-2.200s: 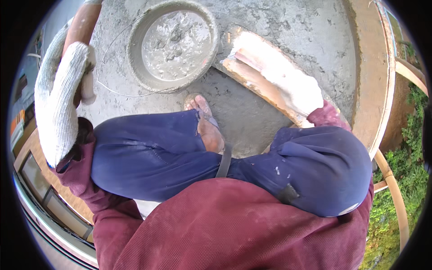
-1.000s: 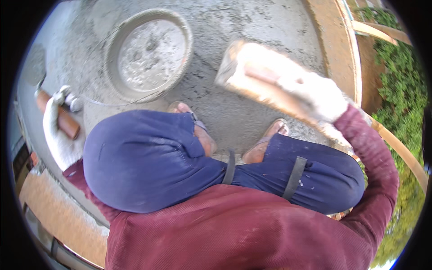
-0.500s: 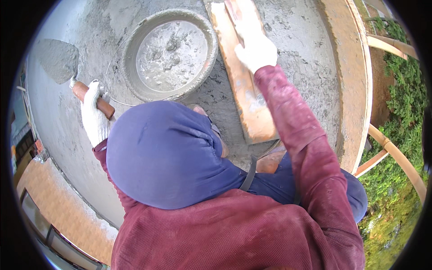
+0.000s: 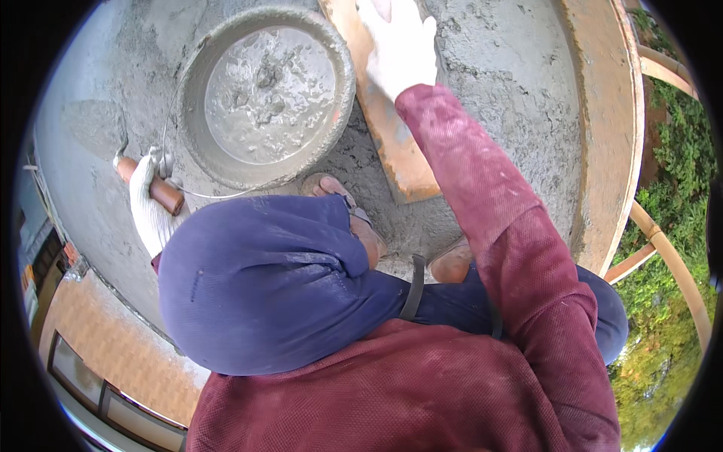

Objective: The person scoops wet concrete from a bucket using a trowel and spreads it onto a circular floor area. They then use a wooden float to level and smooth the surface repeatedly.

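Note:
My left hand (image 4: 147, 207), in a white knit glove, is closed around the brown wooden handle of a trowel (image 4: 164, 194). Its cement-coated blade points to the far left, close over the grey surface and hard to tell from it. My right hand (image 4: 403, 53), also gloved in white, grips a long wooden float (image 4: 403, 162) lying on the wet mortar. Glare washes out the fingers, and the float's far end runs past the top edge. Between both hands stands a round bucket (image 4: 194, 132) of wet cement mix (image 4: 271, 90), its wire handle hanging toward me.
Wet, rough mortar (image 4: 504, 98) spreads around my sandalled feet (image 4: 346, 192). A raised brownish ledge (image 4: 606, 113) bounds the surface on the right, with bamboo poles (image 4: 674, 264) and green plants (image 4: 681, 203) beyond. Tan tiles (image 4: 124, 331) lie below at the lower left.
My right hand and the float have shifted up and left in view. The trowel sits lower in view, its blade lying flatter against the surface. The bucket appears slightly farther left as the view shifts.

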Tool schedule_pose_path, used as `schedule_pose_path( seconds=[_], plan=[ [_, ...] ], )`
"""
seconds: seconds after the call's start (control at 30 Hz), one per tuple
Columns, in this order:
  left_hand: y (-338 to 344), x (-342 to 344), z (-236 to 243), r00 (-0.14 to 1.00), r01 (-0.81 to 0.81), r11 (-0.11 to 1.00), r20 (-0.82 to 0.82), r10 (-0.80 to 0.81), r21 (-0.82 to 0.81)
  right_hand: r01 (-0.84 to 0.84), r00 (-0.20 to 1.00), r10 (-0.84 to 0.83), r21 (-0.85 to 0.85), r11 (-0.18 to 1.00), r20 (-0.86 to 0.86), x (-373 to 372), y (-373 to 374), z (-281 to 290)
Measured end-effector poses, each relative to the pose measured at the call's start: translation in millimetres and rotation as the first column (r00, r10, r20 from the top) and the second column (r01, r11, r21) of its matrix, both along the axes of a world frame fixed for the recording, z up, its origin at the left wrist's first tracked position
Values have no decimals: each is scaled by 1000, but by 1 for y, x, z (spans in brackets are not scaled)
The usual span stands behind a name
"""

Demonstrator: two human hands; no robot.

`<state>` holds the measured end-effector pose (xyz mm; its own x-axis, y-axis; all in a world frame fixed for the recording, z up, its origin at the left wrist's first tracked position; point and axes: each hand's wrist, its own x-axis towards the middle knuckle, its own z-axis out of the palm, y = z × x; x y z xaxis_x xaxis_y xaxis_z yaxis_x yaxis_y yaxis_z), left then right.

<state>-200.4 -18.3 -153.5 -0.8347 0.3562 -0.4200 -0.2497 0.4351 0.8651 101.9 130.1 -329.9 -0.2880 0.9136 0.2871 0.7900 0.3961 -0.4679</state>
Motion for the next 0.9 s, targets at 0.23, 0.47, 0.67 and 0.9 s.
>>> schedule_pose_path(
  seconds=[0.23,0.47,0.67,0.9],
  plan=[
    [-20,11,32,978,11,986,202,-46,168,-72,993,88,-197,978,75,13,-45,13],
    [16,38,70,832,327,792,241,-500,515,-167,950,-31,-589,791,-311,36,96,44],
    [73,99,92,638,379,704,381,-669,601,-276,926,162,-320,906,-340,187,120,3],
    [128,119,114,686,660,746,337,-645,86,-20,941,-153,-500,866,-302,257,75,121]
  ],
)
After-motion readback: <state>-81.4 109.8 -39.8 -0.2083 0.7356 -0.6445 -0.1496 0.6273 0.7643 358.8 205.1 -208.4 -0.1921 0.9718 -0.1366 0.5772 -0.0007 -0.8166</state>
